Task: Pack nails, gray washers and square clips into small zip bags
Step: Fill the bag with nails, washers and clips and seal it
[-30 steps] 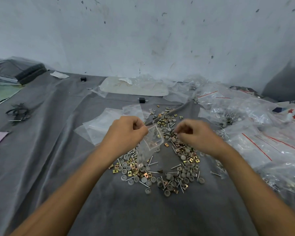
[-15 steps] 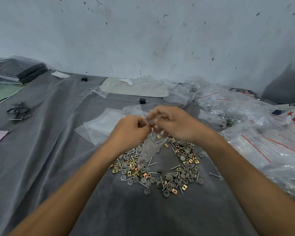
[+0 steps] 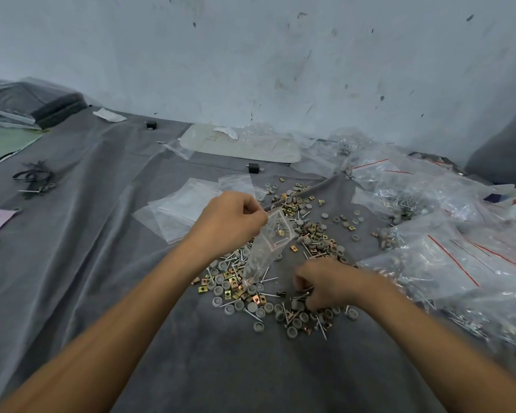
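A small clear zip bag (image 3: 262, 251) is pinched at its upper corner between thumb and fingertips of the left grip (image 3: 230, 222); the bag's long axis runs steeply downward from that grip, leaning a little, with the open mouth turned up and to the right and the bottom end touching the pile below; a square clip and a nail are seen inside, just under the mouth. The right grip (image 3: 325, 284) is blurred and lowered onto the pile, lower and to the right of the left grip, fingers curled downward; whether anything is pinched cannot be told. Nails (image 3: 269, 279), gray washers (image 3: 252, 307) and square clips (image 3: 204, 290) are scattered on the gray cloth (image 3: 102, 263) between and beyond both grips; flat empty bags (image 3: 188, 210) are spread just left of the left grip; filled bags (image 3: 447, 257) are heaped right of the right grip.
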Motion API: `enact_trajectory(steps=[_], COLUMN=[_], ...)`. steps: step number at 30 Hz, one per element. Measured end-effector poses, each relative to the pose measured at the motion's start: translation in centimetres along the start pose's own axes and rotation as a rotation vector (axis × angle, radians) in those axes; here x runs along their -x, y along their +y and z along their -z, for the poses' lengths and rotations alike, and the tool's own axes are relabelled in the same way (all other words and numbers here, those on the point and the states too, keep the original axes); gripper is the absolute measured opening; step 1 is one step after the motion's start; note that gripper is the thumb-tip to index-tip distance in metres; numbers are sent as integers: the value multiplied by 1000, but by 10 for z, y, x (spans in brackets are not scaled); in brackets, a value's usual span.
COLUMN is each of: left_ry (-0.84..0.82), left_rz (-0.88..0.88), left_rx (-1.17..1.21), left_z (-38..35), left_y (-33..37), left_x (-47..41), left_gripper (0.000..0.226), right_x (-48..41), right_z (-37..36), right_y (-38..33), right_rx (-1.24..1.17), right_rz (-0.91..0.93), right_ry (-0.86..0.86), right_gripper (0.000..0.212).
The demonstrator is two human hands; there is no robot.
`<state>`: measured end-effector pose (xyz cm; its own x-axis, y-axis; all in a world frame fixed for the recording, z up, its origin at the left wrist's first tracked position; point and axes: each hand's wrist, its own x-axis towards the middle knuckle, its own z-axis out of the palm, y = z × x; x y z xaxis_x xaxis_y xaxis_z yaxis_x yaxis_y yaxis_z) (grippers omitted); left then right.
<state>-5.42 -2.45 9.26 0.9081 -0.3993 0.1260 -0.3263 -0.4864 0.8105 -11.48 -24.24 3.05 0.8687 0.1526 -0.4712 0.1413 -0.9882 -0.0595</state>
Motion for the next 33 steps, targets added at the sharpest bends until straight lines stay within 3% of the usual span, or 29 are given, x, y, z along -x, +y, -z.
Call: enact_trajectory(steps=[5,9,14,19,21,26,30,33], left_ry=[-2,-4,6,2,-3,-5,5,2], left_rz=[-2,7,17,26,27,36,32,31], left_rx=[15,13,2,9,6,-21,-31,-8], left_z=[0,0,1,-1,-2,-4,-4,-4], left_y=[0,0,-1,2,3,5,6,6], left_x=[2,3,3,2,2,2,2,2], left_gripper=[16,15,15,16,16,14,15,16], right_x=[0,4,31,63,67,62,59,54], right_z=[-7,1,33,76,89,107,107,104], right_y=[4,12,25,11,-5,-36,-46,-39], right_rx=[78,-26,-262,-575,-520,-76,-141,-375], right_rz=[-10,-32,-54,87,119,108,135,164], right_ry=[41,147,414,719,740,638,618,568], right_gripper=[12,8,5,10,9,22,29,27])
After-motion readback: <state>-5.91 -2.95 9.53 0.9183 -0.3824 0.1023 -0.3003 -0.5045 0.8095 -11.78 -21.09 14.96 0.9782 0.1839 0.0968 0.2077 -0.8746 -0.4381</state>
